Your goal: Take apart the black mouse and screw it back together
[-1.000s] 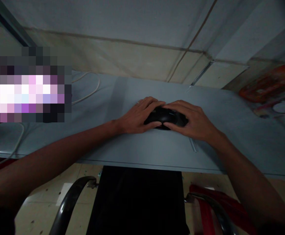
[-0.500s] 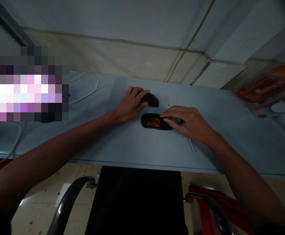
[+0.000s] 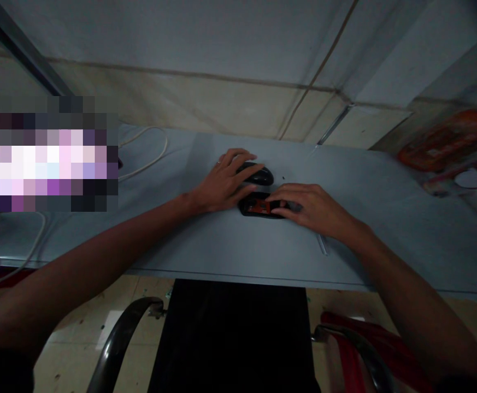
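Note:
A black computer mouse lies in two parts on a pale blue table (image 3: 230,245). Its curved top shell (image 3: 259,175) rests farther back, and my left hand (image 3: 224,183) lies on it with fingers curled over its left side. The open base (image 3: 258,207), with an orange circuit board showing inside, sits just in front. My right hand (image 3: 310,210) rests on the base's right end, fingertips pressed down on it.
A white cable (image 3: 148,150) loops at the table's back left beside a blurred-out patch. Colourful packages (image 3: 451,150) lie at the far right. Below the table edge are a black seat (image 3: 230,338), a metal armrest (image 3: 117,344) and a red chair part (image 3: 357,349).
The mouse was whole under both hands a second ago. My left hand then lifted the top shell off and set it farther back, exposing the orange board; my right hand stayed on the base.

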Action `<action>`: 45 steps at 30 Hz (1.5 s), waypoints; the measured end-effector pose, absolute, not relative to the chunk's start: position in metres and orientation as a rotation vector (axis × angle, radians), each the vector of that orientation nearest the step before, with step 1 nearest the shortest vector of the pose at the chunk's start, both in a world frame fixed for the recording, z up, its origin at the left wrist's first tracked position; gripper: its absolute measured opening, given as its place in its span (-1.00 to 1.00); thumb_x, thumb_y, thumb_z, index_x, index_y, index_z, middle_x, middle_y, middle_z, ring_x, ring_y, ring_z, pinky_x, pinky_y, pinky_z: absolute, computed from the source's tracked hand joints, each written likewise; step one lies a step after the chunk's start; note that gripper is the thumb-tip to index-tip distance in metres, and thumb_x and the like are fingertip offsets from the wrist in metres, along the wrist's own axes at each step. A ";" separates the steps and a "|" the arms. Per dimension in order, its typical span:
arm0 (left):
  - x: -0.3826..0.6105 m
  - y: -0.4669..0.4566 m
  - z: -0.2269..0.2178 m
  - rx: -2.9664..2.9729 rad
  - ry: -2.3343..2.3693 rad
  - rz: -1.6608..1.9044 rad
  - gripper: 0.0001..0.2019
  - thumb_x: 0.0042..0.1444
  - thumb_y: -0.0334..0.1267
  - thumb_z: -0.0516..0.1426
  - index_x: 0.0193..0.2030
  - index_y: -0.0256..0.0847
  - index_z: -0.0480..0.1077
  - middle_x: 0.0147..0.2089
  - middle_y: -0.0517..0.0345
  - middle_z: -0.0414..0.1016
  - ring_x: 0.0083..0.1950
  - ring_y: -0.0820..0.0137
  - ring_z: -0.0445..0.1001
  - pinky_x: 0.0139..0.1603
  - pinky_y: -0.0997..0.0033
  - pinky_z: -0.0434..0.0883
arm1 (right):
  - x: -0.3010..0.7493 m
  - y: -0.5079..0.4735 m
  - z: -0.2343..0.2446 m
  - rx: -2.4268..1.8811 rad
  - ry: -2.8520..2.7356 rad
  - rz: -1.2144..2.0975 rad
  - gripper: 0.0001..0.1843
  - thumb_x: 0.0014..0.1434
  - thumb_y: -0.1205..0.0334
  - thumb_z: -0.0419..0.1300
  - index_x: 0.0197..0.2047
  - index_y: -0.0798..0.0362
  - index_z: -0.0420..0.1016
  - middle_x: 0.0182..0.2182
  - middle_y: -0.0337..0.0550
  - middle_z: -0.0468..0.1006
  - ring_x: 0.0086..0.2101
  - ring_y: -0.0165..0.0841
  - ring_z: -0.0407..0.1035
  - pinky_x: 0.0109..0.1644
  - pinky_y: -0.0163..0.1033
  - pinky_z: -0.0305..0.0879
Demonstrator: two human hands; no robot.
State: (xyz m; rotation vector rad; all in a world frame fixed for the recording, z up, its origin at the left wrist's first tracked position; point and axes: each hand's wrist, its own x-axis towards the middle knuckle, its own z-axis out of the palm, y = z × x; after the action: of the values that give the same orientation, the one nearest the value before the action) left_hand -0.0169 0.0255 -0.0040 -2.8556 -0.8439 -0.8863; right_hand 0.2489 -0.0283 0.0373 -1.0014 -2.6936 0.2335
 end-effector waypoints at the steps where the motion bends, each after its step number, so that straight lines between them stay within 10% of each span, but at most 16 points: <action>1: -0.016 0.020 0.001 -2.882 -0.693 -0.897 -0.53 0.46 0.02 -0.04 0.31 -0.21 0.36 0.27 -0.10 0.41 0.31 0.10 0.27 0.33 -0.04 0.33 | 0.249 -0.028 0.037 -1.001 -2.687 0.232 -0.76 0.33 0.20 0.26 0.04 0.04 0.61 -0.07 -0.13 0.67 -0.12 -0.28 0.59 -0.01 -0.16 0.49; 5: -0.011 0.004 0.008 -2.914 -0.366 -0.843 -0.68 0.42 -0.04 0.05 -0.01 -0.19 0.52 -0.06 0.02 0.54 0.08 0.20 0.40 0.09 0.17 0.43 | 0.249 -0.026 0.038 -0.996 -2.679 0.219 -0.79 0.34 0.21 0.25 -0.02 0.06 0.62 -0.13 -0.14 0.68 -0.17 -0.31 0.58 -0.04 -0.19 0.48; 18: -0.007 0.000 0.004 -2.995 -0.372 -0.959 -0.75 0.45 -0.18 0.03 0.11 -0.11 0.47 -0.01 0.02 0.53 0.02 0.31 0.46 0.07 0.17 0.55 | 0.246 -0.030 0.047 -1.125 -2.426 0.275 -0.75 0.35 0.12 0.22 0.00 0.02 0.62 -0.19 -0.14 0.72 -0.29 -0.35 0.59 -0.15 -0.19 0.51; 27: -0.005 -0.009 0.012 -2.710 -0.297 -1.185 -0.78 0.38 -0.29 0.13 0.13 -0.11 0.38 0.02 0.04 0.54 0.05 0.35 0.51 0.03 0.21 0.57 | 0.240 -0.038 0.059 -1.079 -1.918 1.213 -0.71 0.20 0.09 0.38 -0.06 0.03 0.60 -0.43 -0.25 0.66 -0.47 -0.43 0.55 -0.45 -0.35 0.46; 45: -0.005 -0.005 0.008 -2.682 -0.665 -1.459 -0.61 0.34 -0.03 0.21 0.19 -0.18 0.34 -0.03 0.00 0.54 -0.02 0.30 0.52 0.00 0.24 0.53 | 0.245 -0.038 0.062 -1.035 -1.786 0.994 -0.69 0.14 0.09 0.44 -0.07 0.00 0.64 -0.45 -0.28 0.60 -0.52 -0.47 0.46 -0.41 -0.32 0.48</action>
State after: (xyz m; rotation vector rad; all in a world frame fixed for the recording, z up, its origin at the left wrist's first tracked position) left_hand -0.0052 -0.0053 0.0079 -2.6816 -0.6648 -1.4586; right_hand 0.2451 -0.0382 0.0616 -1.0346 -1.7858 0.9944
